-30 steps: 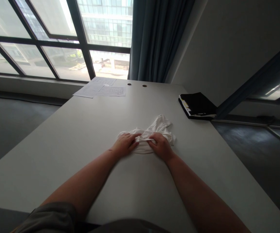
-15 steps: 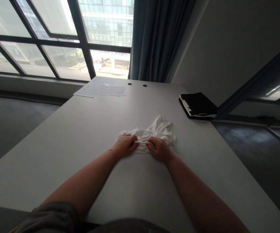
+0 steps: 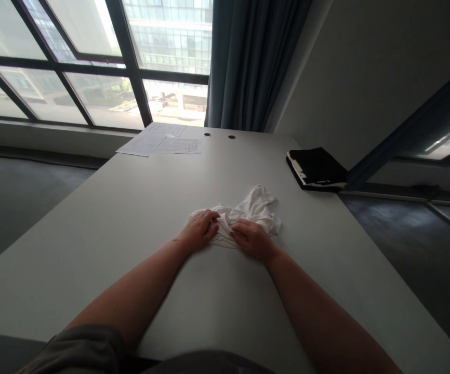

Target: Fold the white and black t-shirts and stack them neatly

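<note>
A crumpled white cloth (image 3: 256,209), soft and thin like a garment, lies bunched on the white table; its exact kind is hard to tell from the folds. My left hand (image 3: 200,229) rests on its left part, fingers bent over the fabric and thumb below. On the near right part, my right hand (image 3: 253,240) has its fingers and thumb closed on the folds. Between the two hands a short stretch of wrinkled fabric shows. The fabric under my palms is hidden.
The white table (image 3: 131,208) reaches to the window. Paper sheets (image 3: 158,141) lie at its far left. A black folder (image 3: 318,167) with papers inside sits near the right edge. Two round holes are at the back, before a blue curtain (image 3: 256,62).
The narrow rolled edge held between my hands has dropped into loose folds. My left fingers have lifted and shifted slightly; my right fingers have moved slightly left. The rest of the cloth stays put.
</note>
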The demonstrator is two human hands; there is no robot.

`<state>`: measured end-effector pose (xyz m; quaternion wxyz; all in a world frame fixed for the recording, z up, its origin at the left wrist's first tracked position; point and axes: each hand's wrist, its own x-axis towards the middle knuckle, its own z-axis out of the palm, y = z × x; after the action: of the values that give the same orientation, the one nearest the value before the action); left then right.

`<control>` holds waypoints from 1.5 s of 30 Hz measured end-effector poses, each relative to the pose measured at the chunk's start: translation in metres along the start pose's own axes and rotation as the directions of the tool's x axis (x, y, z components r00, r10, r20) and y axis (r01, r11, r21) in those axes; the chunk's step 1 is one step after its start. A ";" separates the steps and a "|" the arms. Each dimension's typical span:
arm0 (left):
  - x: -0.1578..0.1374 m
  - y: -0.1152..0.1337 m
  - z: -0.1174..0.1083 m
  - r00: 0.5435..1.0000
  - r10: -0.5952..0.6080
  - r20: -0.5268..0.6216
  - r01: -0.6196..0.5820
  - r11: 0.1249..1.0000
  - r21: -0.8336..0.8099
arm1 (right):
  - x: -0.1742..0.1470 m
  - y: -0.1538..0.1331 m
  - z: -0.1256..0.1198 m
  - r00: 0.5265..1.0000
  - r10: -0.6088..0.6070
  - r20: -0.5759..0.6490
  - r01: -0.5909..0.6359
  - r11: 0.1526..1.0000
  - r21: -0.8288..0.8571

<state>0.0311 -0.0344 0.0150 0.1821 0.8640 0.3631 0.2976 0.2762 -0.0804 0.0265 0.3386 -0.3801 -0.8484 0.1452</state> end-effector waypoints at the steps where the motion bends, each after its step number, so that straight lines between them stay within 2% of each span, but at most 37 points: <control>1: 0.000 0.000 -0.001 1.000 0.017 0.020 -0.017 1.000 -0.009 | 0.000 -0.001 0.000 1.000 -0.004 -0.027 0.004 1.000 -0.004; 5: 0.002 0.001 -0.003 0.986 0.074 0.147 -0.086 0.993 0.076 | -0.002 0.003 0.003 0.997 0.007 -0.079 -0.010 0.999 -0.035; 8: 0.001 0.001 0.000 0.987 0.065 0.146 -0.086 0.986 0.144 | -0.004 0.011 0.007 0.992 0.057 -0.109 -0.068 0.992 -0.105; 11: 0.000 0.000 0.001 0.994 0.049 0.096 -0.062 0.988 0.142 | -0.005 0.016 0.009 0.984 0.099 -0.151 -0.129 0.971 -0.201; 15: -0.003 -0.002 0.003 0.999 0.045 -0.011 -0.044 0.997 0.059 | -0.003 0.018 0.007 0.979 0.071 -0.189 -0.122 0.953 -0.278; 19: -0.003 -0.005 0.004 0.980 0.019 -0.198 -0.037 0.996 -0.085 | -0.001 0.020 0.000 0.965 0.017 -0.262 -0.093 0.955 -0.281; 22: -0.003 -0.003 0.001 0.975 0.027 -0.222 -0.049 0.994 -0.095 | -0.001 0.024 -0.005 0.945 0.035 -0.326 -0.121 0.961 -0.247; 25: -0.002 0.000 -0.004 0.979 0.000 -0.203 0.000 1.000 -0.002 | -0.004 0.031 -0.008 0.896 0.145 -0.420 -0.229 0.961 -0.156; 28: -0.002 0.003 -0.007 0.987 -0.006 -0.160 0.016 0.998 0.059 | -0.008 0.040 -0.009 0.789 0.346 -0.507 -0.372 0.927 0.053; 30: -0.002 0.003 -0.006 0.995 0.022 -0.099 -0.016 0.998 0.061 | -0.010 0.046 -0.009 0.722 0.485 -0.493 -0.427 0.873 0.235; 31: -0.002 0.002 -0.006 0.997 0.030 -0.066 -0.026 0.998 0.056 | -0.010 0.048 -0.010 0.705 0.539 -0.461 -0.428 0.841 0.330; 33: -0.001 0.001 -0.003 1.000 0.005 -0.021 -0.004 0.999 0.049 | -0.010 0.052 -0.011 0.706 0.593 -0.388 -0.376 0.778 0.504; 36: -0.002 0.000 -0.001 0.994 -0.105 -0.002 0.105 0.992 0.067 | -0.007 0.055 -0.014 0.751 0.564 -0.343 -0.261 0.730 0.631; 38: -0.004 0.000 -0.001 0.988 -0.152 0.001 0.151 0.985 0.077 | -0.006 0.056 -0.015 0.762 0.541 -0.357 -0.257 0.758 0.599; 40: -0.005 0.000 0.000 0.984 -0.175 -0.030 0.177 0.981 0.077 | -0.006 0.057 -0.016 0.748 0.539 -0.388 -0.292 0.792 0.536; 45: -0.003 -0.008 0.002 0.933 -0.248 -0.262 0.266 0.963 0.036 | -0.009 0.049 -0.015 0.666 0.518 -0.536 -0.444 0.853 0.273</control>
<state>0.0260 -0.0313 0.0079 0.1405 0.7696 0.5035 0.3666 0.3173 -0.0545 0.0085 0.5569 -0.5955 -0.5582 0.1537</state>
